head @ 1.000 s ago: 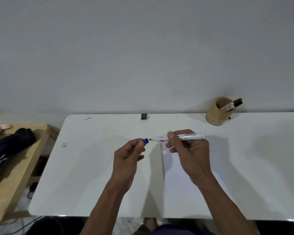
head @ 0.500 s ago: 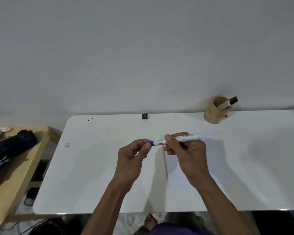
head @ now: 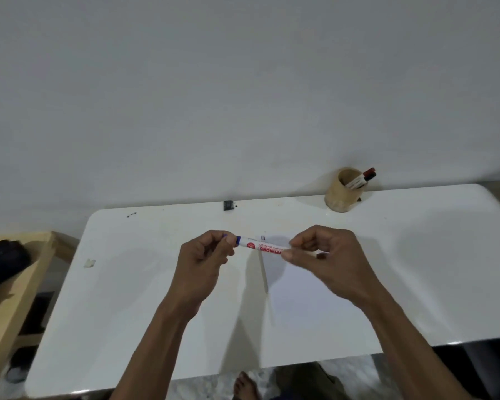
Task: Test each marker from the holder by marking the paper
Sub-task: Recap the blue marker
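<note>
A white marker [head: 261, 246] with red lettering and a blue cap lies level between both hands above the table. My left hand [head: 204, 259] pinches the blue cap end, with the cap seated on the barrel. My right hand [head: 325, 255] grips the barrel's other end. Under the hands a white sheet of paper [head: 295, 290] lies flat on the white table [head: 127, 298]. A round wooden holder [head: 342, 194] stands at the back right with a red-capped and a black-capped marker [head: 361, 179] leaning out of it.
A small black object [head: 228, 204] sits at the table's back edge against the wall. A scrap of tape [head: 89, 263] lies near the left edge. A wooden side table [head: 15, 290] with a dark bag [head: 3, 261] stands to the left.
The blue cap was held apart from the exposed tip; my left hand has pushed it onto the marker. The view has shifted, so the table sits lower and further right.
</note>
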`<state>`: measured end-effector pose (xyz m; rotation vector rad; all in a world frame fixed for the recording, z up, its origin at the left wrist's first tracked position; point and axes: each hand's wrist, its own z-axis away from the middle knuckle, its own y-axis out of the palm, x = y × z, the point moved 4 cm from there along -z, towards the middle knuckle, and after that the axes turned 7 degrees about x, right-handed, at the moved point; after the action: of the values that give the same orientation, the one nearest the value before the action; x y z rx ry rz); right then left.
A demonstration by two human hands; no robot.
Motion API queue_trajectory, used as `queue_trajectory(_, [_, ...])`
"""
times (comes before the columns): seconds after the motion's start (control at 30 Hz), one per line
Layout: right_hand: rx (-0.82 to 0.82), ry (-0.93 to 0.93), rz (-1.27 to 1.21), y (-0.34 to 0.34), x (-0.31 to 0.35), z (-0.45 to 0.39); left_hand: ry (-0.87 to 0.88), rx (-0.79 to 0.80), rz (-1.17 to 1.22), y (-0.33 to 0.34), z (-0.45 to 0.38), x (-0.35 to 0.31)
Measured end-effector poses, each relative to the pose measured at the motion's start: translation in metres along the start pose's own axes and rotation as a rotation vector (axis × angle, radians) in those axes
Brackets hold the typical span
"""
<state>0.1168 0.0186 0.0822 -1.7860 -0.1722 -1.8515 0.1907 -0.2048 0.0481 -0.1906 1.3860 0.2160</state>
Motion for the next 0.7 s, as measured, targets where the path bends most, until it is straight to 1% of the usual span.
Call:
queue_trajectory(0.07, [0.014,-0.008,0.173,-0.002,-0.004,0.0,0.026,0.003,-0.007,0.016,-0.009,-0.009])
queue_trajectory(0.1, [0.014,-0.012,0.217,-0.002,-0.006,0.001,0.046,0.005,-0.017,0.025,-0.013,-0.013])
queue_trajectory(0.23, [0.043,0.018,0.261,-0.004,-0.022,0.003,0.114,0.078,-0.156,0.065,-0.031,-0.027])
queue_trajectory(0.33, [0.047,0.057,0.268,-0.014,-0.027,0.0,0.12,0.135,-0.251,0.091,-0.045,-0.028])
queue_trajectory(0.4, [-0.024,0.033,0.231,-0.029,-0.031,-0.003,0.089,0.137,-0.285,0.103,-0.056,-0.024])
queue_trajectory(0.5, [-0.186,-0.037,0.167,-0.064,-0.035,-0.015,0.028,0.113,-0.341,0.116,-0.075,-0.013])
queue_trajectory(0.57, [-0.299,-0.021,0.134,-0.094,-0.039,-0.028,-0.003,0.1,-0.361,0.128,-0.089,-0.007])
queue_trajectory(0.63, [-0.406,-0.028,0.115,-0.122,-0.038,-0.041,-0.017,0.089,-0.39,0.143,-0.104,-0.005])
queue_trajectory(0.7, [-0.499,-0.088,0.102,-0.148,-0.037,-0.057,-0.018,0.079,-0.417,0.163,-0.121,-0.004])
